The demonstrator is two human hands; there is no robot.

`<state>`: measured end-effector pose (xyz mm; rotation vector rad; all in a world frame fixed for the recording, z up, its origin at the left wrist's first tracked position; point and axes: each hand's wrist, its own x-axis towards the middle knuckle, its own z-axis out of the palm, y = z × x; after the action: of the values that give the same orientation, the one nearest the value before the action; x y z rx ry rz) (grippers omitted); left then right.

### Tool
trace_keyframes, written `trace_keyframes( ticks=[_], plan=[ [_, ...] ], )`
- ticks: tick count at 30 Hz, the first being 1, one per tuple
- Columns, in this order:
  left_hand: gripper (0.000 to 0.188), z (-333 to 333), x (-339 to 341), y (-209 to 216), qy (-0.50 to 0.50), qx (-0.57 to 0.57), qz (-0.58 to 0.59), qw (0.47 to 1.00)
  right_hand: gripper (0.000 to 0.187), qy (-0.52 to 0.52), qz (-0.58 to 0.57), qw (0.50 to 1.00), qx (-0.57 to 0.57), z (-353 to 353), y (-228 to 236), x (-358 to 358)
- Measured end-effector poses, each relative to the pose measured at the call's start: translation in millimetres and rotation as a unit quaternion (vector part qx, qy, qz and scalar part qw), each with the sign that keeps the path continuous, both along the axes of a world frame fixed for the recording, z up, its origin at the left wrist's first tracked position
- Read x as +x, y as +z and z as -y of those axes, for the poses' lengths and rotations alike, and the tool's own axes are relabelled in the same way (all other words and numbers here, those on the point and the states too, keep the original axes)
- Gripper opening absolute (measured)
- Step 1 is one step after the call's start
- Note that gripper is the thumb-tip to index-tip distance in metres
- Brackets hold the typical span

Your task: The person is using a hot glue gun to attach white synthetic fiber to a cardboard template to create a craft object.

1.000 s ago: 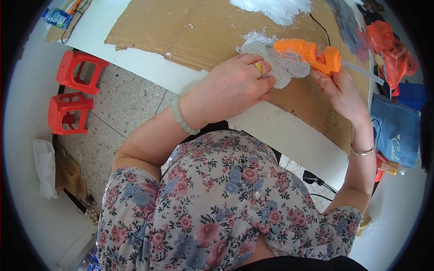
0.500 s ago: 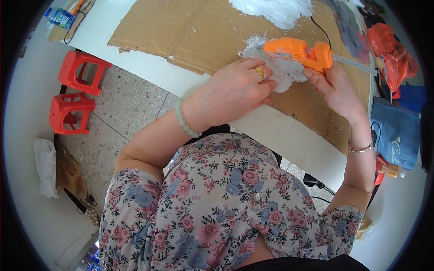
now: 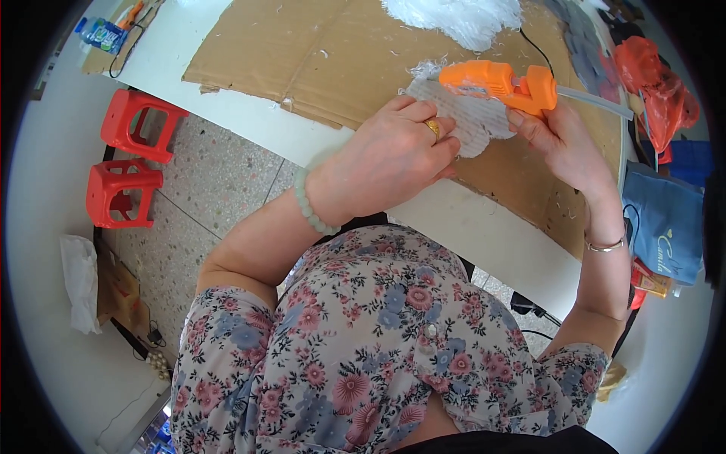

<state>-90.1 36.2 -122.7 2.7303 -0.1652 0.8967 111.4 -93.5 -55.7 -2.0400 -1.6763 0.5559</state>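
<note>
An orange hot glue gun (image 3: 495, 82) with a clear glue stick out of its back end is gripped by my right hand (image 3: 556, 140). Its nozzle end lies over a white, ribbed piece of fabric (image 3: 480, 121) with frayed threads along its far edge. My left hand (image 3: 397, 147), wearing a gold ring, has its fingers curled at the near left edge of that piece. The fingertips are partly hidden, but they appear to pinch the fabric. Both hands are just above a cardboard sheet (image 3: 295, 57) on the white table.
A heap of white fluffy strands (image 3: 461, 19) lies at the cardboard's far side. A bottle (image 3: 102, 34) stands on the table's far left. Two red stools (image 3: 125, 193) are on the floor at left. Red plastic bags (image 3: 658, 83) and a blue bag (image 3: 662, 227) are at right.
Almost nothing differs. The glue gun has shifted very slightly, and the view has moved a little. Both hands keep the same hold.
</note>
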Motion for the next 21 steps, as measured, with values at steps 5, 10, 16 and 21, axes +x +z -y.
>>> trace_keyframes(
  ticks=[5,10,16,21],
  plan=[
    [0.022,-1,0,-2,0.001,0.018,-0.003,1.0,0.03,-0.004,-0.017,1.0,0.018,0,7,-7],
    [0.02,0,0,-3,0.008,0.031,-0.004,0.999,0.027,-0.017,0.027,0.998,-0.059,-3,3,-7],
    [0.02,-1,0,-3,0.007,0.033,-0.001,0.999,0.027,-0.009,0.04,0.998,-0.054,-5,7,-9],
    [0.02,-1,1,-4,0.011,0.031,0.004,0.999,0.027,-0.003,0.034,0.998,-0.048,-4,9,-14]
  ],
)
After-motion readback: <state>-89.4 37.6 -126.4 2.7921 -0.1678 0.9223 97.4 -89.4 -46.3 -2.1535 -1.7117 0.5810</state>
